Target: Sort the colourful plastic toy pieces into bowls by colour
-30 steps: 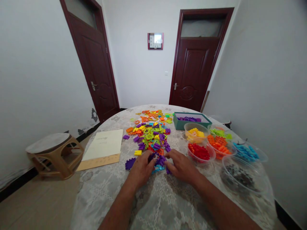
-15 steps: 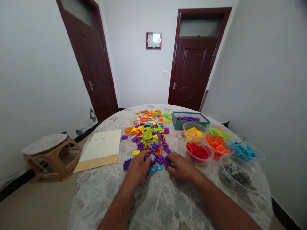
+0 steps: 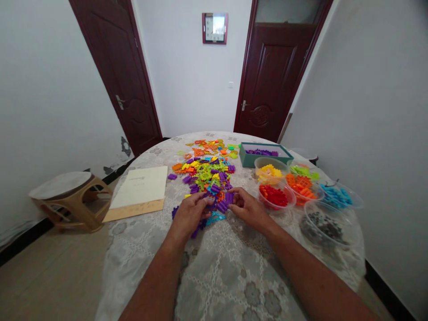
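Near the close end of a mixed pile of plastic building pieces [image 3: 209, 174], my two hands face each other. My right hand [image 3: 249, 208] pinches a ribbed purple building piece [image 3: 229, 198] between thumb and fingers. The fingers of my left hand [image 3: 190, 215] are closed around a purple building piece, mostly hidden by them. More purple pieces lie under and beside the left hand. A light blue building piece [image 3: 216, 217] rests on the cloth between the hands, and another purple piece [image 3: 221, 206] is just beyond it.
On the right stand clear tubs of yellow [image 3: 269, 171], red [image 3: 274, 196], orange [image 3: 302, 187], green, blue [image 3: 337, 196] and dark pieces [image 3: 324, 227]. A green box [image 3: 254, 159] holds purple pieces. Paper [image 3: 142, 187] lies at left; a stool [image 3: 80, 200] stands beside the table.
The camera has tilted down slightly, so the room sits higher in view. My right hand has lifted a purple piece from the near pile; my left fingers have closed further.
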Motion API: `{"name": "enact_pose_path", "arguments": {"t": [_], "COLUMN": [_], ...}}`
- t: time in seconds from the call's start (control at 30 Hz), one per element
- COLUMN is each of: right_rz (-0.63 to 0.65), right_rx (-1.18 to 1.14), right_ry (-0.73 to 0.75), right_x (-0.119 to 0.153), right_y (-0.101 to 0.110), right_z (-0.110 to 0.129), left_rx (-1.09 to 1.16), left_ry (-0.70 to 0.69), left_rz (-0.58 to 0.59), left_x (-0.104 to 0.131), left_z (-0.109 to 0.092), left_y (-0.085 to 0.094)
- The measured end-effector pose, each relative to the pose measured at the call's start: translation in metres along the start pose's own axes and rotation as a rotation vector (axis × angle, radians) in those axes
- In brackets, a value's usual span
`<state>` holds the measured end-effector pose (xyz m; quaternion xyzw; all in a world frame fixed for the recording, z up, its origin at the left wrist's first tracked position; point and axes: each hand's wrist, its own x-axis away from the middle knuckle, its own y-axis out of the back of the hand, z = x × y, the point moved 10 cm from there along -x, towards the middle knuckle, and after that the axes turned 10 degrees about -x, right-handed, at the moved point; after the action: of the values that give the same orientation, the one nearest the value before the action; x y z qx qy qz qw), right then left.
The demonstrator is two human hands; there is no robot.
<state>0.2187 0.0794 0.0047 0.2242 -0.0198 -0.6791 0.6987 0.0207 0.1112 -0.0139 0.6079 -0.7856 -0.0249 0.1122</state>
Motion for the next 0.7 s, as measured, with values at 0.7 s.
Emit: {"name": "enact_pose_path", "arguments": {"t": [0.7], "right_rz": [0.017], "right_rx": [-0.037], "right_ry": [0.043], "right_x": [0.009], "right_y": [-0.022], "right_z": [0.023], "left_rx": [0.204], "left_ry": [0.020], "left_rz": [0.159], "left_x": [0.009], "left_z": [-0.002], "left_y": [-0.023]}}
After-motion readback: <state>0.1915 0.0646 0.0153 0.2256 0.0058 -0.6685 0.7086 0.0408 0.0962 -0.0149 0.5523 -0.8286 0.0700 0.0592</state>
